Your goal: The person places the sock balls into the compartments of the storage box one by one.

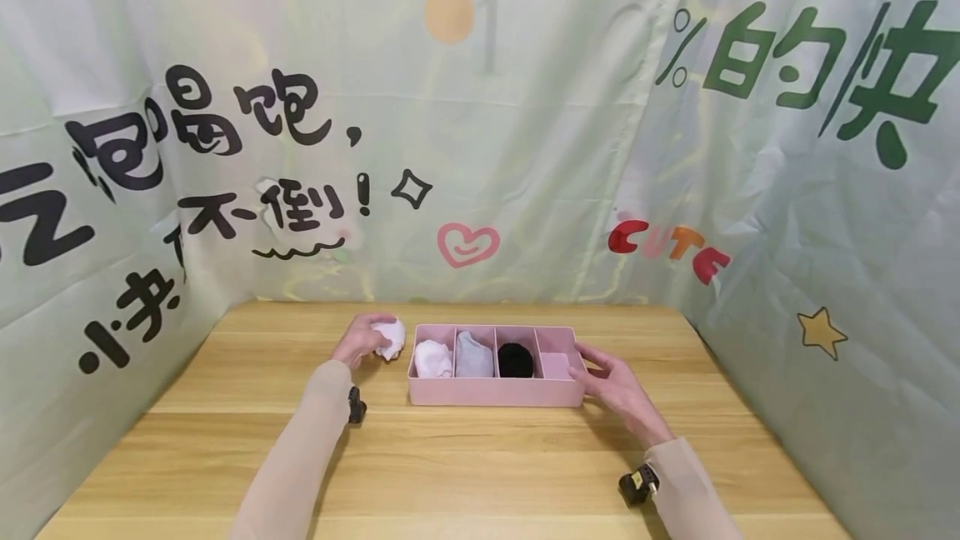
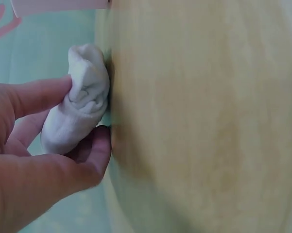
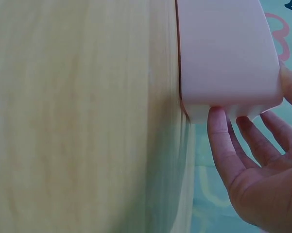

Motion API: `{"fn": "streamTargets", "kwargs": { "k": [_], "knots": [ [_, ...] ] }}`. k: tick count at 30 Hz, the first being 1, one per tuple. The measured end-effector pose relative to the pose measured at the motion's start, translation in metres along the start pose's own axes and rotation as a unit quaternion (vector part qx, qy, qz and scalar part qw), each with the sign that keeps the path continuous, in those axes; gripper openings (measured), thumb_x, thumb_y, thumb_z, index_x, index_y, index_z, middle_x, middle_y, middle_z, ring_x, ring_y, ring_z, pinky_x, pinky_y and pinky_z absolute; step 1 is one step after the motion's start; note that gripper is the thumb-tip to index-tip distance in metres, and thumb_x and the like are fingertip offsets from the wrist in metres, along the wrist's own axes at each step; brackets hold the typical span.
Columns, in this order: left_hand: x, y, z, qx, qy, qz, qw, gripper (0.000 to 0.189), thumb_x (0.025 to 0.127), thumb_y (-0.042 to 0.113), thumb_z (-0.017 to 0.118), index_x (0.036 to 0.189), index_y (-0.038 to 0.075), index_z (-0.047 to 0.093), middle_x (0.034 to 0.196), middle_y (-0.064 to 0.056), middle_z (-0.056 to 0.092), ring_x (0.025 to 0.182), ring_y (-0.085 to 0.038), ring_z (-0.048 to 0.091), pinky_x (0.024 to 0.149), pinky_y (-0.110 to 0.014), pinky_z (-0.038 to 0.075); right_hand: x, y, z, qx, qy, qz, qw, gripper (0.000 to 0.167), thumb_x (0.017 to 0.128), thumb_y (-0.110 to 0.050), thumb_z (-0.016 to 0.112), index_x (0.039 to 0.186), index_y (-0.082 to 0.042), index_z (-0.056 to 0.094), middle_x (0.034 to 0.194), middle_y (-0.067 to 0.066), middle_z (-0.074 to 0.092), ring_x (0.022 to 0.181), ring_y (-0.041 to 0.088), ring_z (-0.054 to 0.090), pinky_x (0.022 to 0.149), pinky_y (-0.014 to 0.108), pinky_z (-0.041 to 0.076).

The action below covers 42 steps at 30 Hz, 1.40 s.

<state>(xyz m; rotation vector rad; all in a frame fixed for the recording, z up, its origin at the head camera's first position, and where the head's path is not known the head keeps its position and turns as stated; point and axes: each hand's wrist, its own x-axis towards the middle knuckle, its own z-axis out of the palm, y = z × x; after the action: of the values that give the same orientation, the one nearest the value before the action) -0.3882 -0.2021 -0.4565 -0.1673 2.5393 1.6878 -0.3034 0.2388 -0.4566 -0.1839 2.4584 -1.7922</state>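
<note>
A balled-up white sock (image 2: 82,97) is pinched between the thumb and fingers of my left hand (image 1: 362,338), just left of a pink divided box (image 1: 495,392). It is low over the table; whether it touches the wood I cannot tell. My right hand (image 1: 618,386) holds the right end of the box, one digit at the top rim and other fingertips (image 3: 217,119) against the outer end wall. From left to right, three compartments hold a rolled white sock (image 1: 432,359), a grey one (image 1: 474,354) and a black one (image 1: 515,360). The rightmost shows its bare pink inside.
The box stands on a wooden table (image 1: 465,465). Pale printed cloth (image 1: 525,148) hangs behind the table and along both sides. A small black camera sits on each wrist, the right one (image 1: 639,484) plainest.
</note>
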Motion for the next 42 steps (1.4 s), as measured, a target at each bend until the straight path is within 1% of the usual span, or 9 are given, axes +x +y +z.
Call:
{"fn": "streamTargets", "kwargs": {
  "k": [3, 6, 10, 15, 21, 28, 31, 37, 42],
  "knots": [
    [-0.002, 0.003, -0.002, -0.013, 0.008, -0.001, 0.9999, 0.061, 0.079, -0.014, 0.058, 0.138, 0.002, 0.054, 0.137, -0.030, 0.048, 0.093, -0.025, 0.056, 0.067, -0.030, 0.055, 0.000, 0.000, 0.001, 0.000, 0.000, 0.001, 1.0000, 0.063, 0.096, -0.023, 0.064, 0.151, -0.005, 0.037, 0.156, 0.021, 0.034, 0.127, 0.036, 0.053, 0.091, 0.037, 0.055],
    [-0.004, 0.006, -0.004, -0.026, 0.019, 0.002, 0.9995, 0.060, 0.080, -0.014, 0.058, 0.137, 0.004, 0.054, 0.138, -0.029, 0.048, 0.100, -0.031, 0.057, 0.074, -0.034, 0.058, -0.001, -0.001, 0.001, -0.001, 0.000, 0.000, 1.0000, 0.063, 0.096, -0.023, 0.064, 0.151, -0.005, 0.037, 0.156, 0.021, 0.034, 0.127, 0.036, 0.053, 0.091, 0.037, 0.055],
    [-0.006, 0.012, -0.009, -0.028, 0.031, 0.026, 0.9988, 0.060, 0.079, -0.013, 0.059, 0.137, 0.004, 0.055, 0.144, -0.027, 0.044, 0.116, -0.039, 0.053, 0.080, -0.032, 0.057, -0.001, -0.001, 0.001, 0.001, -0.001, -0.002, 1.0000, 0.063, 0.097, -0.021, 0.063, 0.151, -0.004, 0.036, 0.156, 0.021, 0.032, 0.127, 0.037, 0.053, 0.091, 0.036, 0.055],
    [-0.009, 0.019, -0.009, -0.027, 0.044, 0.048, 0.9975, 0.059, 0.080, -0.009, 0.063, 0.137, 0.004, 0.055, 0.151, -0.023, 0.040, 0.129, -0.039, 0.047, 0.089, -0.033, 0.054, -0.001, 0.000, 0.001, 0.000, 0.001, -0.001, 1.0000, 0.063, 0.097, -0.021, 0.063, 0.151, -0.004, 0.036, 0.156, 0.021, 0.032, 0.128, 0.037, 0.052, 0.091, 0.035, 0.055],
    [-0.017, 0.027, 0.002, -0.039, 0.057, 0.087, 0.9938, 0.056, 0.081, -0.003, 0.071, 0.135, 0.001, 0.056, 0.147, -0.023, 0.046, 0.126, -0.037, 0.051, 0.095, -0.036, 0.052, -0.001, -0.001, 0.000, -0.006, 0.004, 0.006, 1.0000, 0.061, 0.097, -0.019, 0.062, 0.151, -0.005, 0.037, 0.156, 0.021, 0.033, 0.128, 0.038, 0.052, 0.092, 0.037, 0.054],
    [-0.022, 0.031, 0.010, -0.061, 0.090, 0.103, 0.9887, 0.058, 0.080, 0.003, 0.076, 0.135, 0.005, 0.058, 0.144, -0.022, 0.049, 0.124, -0.037, 0.053, 0.103, -0.043, 0.047, 0.000, -0.001, 0.000, -0.007, 0.003, 0.006, 1.0000, 0.061, 0.097, -0.019, 0.062, 0.151, -0.005, 0.037, 0.156, 0.021, 0.033, 0.128, 0.038, 0.051, 0.092, 0.038, 0.054],
    [-0.023, 0.033, 0.011, -0.076, 0.109, 0.113, 0.9847, 0.056, 0.079, 0.004, 0.077, 0.133, 0.005, 0.060, 0.141, -0.021, 0.053, 0.121, -0.033, 0.056, 0.101, -0.039, 0.049, 0.000, -0.001, 0.001, -0.002, 0.001, 0.006, 1.0000, 0.062, 0.097, -0.019, 0.062, 0.151, -0.005, 0.036, 0.156, 0.021, 0.032, 0.129, 0.038, 0.051, 0.092, 0.038, 0.054],
    [-0.026, 0.043, 0.021, -0.120, 0.133, 0.140, 0.9737, 0.055, 0.078, 0.006, 0.080, 0.130, 0.006, 0.063, 0.130, -0.020, 0.061, 0.109, -0.026, 0.058, 0.080, -0.018, 0.052, 0.000, -0.001, 0.000, -0.001, -0.003, 0.004, 1.0000, 0.062, 0.097, -0.020, 0.062, 0.151, -0.005, 0.036, 0.157, 0.021, 0.031, 0.129, 0.039, 0.051, 0.092, 0.038, 0.054],
    [-0.032, 0.051, 0.036, -0.124, 0.122, 0.148, 0.9736, 0.055, 0.077, 0.008, 0.081, 0.129, 0.007, 0.063, 0.128, -0.020, 0.062, 0.109, -0.027, 0.060, 0.083, -0.022, 0.053, 0.001, 0.000, 0.000, -0.003, 0.001, 0.007, 1.0000, 0.061, 0.097, -0.019, 0.062, 0.151, -0.005, 0.037, 0.156, 0.020, 0.034, 0.127, 0.036, 0.053, 0.091, 0.036, 0.055]
  ]
}}
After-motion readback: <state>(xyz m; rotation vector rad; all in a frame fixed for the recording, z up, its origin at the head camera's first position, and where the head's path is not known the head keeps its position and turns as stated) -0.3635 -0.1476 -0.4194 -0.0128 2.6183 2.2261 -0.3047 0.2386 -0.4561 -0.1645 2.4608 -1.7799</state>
